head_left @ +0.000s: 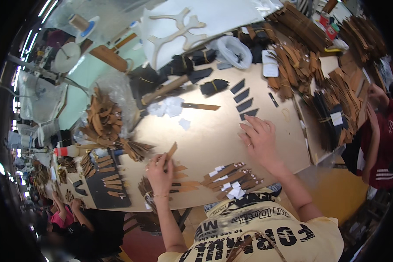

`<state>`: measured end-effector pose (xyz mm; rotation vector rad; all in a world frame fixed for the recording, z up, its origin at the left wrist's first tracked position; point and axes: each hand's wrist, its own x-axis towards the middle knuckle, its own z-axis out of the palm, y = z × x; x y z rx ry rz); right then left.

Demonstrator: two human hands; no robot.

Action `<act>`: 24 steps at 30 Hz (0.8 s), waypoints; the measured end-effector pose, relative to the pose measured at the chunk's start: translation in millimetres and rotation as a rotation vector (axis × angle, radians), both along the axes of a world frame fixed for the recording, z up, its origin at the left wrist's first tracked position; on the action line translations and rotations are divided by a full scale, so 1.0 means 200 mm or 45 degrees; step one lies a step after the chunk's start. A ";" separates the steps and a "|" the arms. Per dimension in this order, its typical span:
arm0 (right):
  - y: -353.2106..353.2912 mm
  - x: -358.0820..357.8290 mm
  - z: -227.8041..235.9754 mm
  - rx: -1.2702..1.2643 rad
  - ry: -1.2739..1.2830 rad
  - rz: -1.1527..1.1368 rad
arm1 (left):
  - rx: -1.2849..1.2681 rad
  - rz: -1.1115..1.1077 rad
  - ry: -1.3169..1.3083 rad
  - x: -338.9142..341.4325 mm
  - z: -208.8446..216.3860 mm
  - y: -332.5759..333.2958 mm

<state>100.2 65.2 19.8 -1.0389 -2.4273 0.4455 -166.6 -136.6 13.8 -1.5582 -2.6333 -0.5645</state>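
My left hand is closed on a narrow brown leather strip, whose slanted end sticks out past the fingers. Several similar strips lie fanned on the table beside that wrist. Over the table to the right, my right hand has its fingers apart and slightly bent. Its fingertips reach the nearest of several black strips set out in a slanting column; whether they touch it I cannot tell. Close to my body lies a pile of darker brown strips with small white paper pieces.
A brown strip lies mid-table by white paper scraps. Bundled brown pieces heap up at the left, and more bundles at the far right. A dark board holds laid-out strips. A co-worker's hands work at the right edge.
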 end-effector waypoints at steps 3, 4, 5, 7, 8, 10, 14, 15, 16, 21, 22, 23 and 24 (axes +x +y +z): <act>0.21 -0.16 0.03 -0.056 0.188 0.136 | 0.070 0.011 -0.032 0.02 0.03 0.03; 0.30 -0.23 0.04 -0.045 0.230 0.148 | 0.106 0.021 -0.025 0.03 0.04 0.04; 0.40 -0.31 0.04 -0.011 0.303 0.176 | 0.144 0.028 -0.010 0.04 0.05 0.05; 0.60 -0.47 0.05 -0.233 0.265 0.152 | 0.161 0.058 -0.068 0.08 0.07 0.07; 0.69 -0.55 0.05 -0.313 0.286 0.164 | 0.165 0.066 -0.086 0.10 0.07 0.07; 0.84 -0.67 0.03 -0.319 0.198 0.170 | 0.183 0.068 -0.144 0.13 0.08 0.09; 0.96 -0.77 -0.03 -0.241 -0.144 0.244 | 0.242 0.076 -0.305 0.19 0.07 0.12; 0.97 -0.78 -0.04 -0.217 -0.129 0.268 | 0.257 0.057 -0.319 0.20 0.06 0.13; 0.97 -0.79 -0.04 -0.208 -0.141 0.276 | 0.260 0.038 -0.332 0.21 0.06 0.14; 0.97 -0.69 0.00 -0.296 0.067 0.248 | 0.258 -0.056 -0.384 0.21 0.07 0.16; 0.96 -0.64 0.02 -0.315 0.083 0.291 | 0.265 -0.059 -0.399 0.20 0.08 0.17; 0.95 -0.59 0.03 -0.348 0.048 0.304 | 0.272 -0.062 -0.423 0.21 0.08 0.19; 0.94 -0.54 0.03 -0.370 0.034 0.327 | 0.280 -0.100 -0.404 0.20 0.09 0.22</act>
